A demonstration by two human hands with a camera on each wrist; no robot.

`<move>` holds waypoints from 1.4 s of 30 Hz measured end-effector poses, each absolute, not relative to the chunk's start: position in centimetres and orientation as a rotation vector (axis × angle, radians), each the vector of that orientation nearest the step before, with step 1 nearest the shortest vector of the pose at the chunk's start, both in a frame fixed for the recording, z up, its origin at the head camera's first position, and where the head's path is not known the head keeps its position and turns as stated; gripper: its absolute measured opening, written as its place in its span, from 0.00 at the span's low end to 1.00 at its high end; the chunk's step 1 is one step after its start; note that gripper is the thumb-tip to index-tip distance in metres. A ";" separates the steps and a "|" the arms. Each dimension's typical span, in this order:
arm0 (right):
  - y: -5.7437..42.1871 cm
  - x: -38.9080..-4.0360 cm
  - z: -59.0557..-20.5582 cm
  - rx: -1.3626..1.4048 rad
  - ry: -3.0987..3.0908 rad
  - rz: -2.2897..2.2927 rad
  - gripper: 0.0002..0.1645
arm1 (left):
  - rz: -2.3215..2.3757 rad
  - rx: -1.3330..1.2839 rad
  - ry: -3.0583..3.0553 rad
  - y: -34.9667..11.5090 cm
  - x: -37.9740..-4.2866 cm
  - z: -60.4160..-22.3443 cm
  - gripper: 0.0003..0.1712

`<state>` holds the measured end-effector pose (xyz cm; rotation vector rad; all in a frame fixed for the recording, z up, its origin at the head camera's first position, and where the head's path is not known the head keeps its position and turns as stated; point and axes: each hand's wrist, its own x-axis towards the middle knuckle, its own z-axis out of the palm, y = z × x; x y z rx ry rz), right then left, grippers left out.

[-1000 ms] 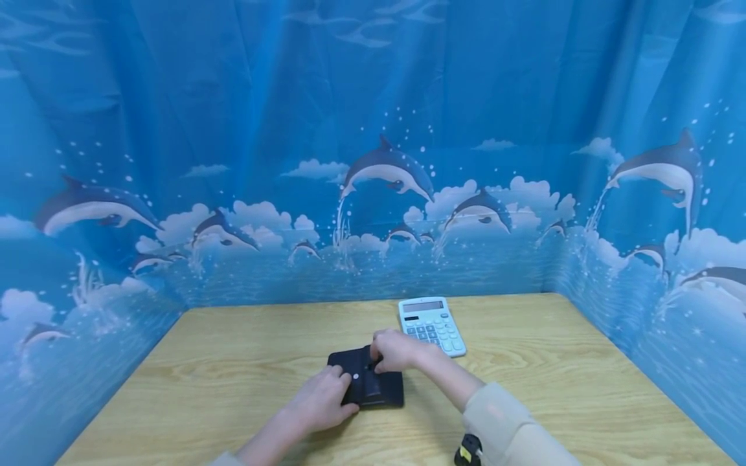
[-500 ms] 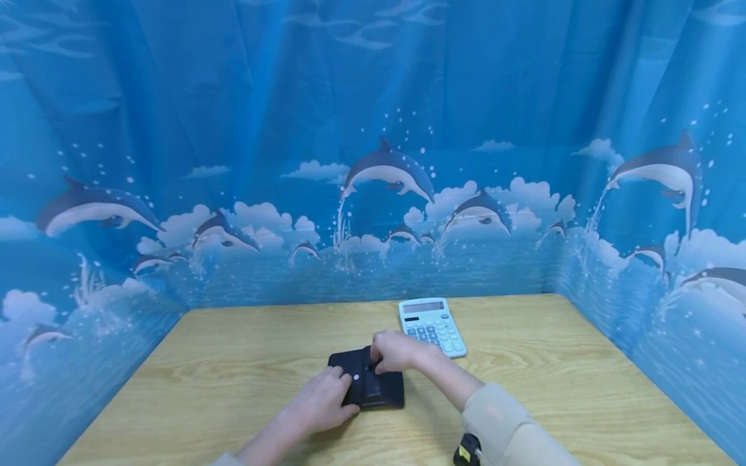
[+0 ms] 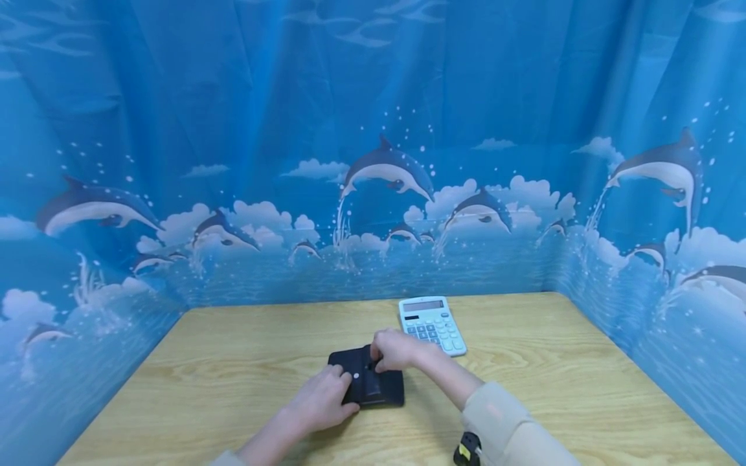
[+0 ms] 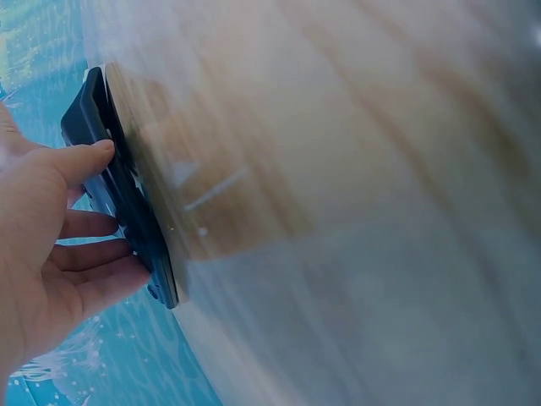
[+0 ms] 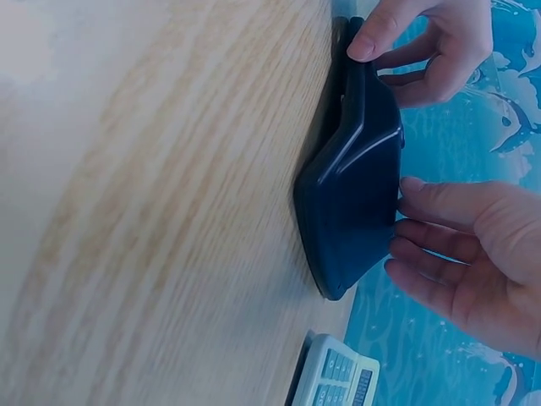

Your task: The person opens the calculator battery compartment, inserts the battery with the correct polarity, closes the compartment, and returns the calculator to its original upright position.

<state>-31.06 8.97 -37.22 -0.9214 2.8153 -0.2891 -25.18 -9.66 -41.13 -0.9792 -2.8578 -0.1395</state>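
Observation:
A black wallet (image 3: 392, 390) with a pale round snap lies spread on the wooden table in the head view. My left hand (image 3: 322, 400) grips its left part, thumb at the near edge and fingers over the top; the left wrist view shows this thumb against the wallet (image 4: 139, 216). Over the middle of the wallet, the bent fingers and thumb of my right hand (image 3: 399, 349) pinch at a raised strip. From the right wrist view, both the thumb and the fingertips of that hand (image 5: 486, 245) meet the wallet's upper side; what lies between them is hidden.
Behind my right hand a light blue calculator (image 3: 434, 323) lies on the table (image 3: 245, 362). A small black thing with a yellow mark (image 3: 466, 450) sits by the right sleeve, partly covered. Blue dolphin-print curtains (image 3: 373, 129) enclose the table's back and sides.

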 end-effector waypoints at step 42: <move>11.0 -31.7 -39.7 -0.842 2.976 -0.124 0.12 | -0.100 -0.984 -2.782 -10.5 -24.3 -41.6 0.20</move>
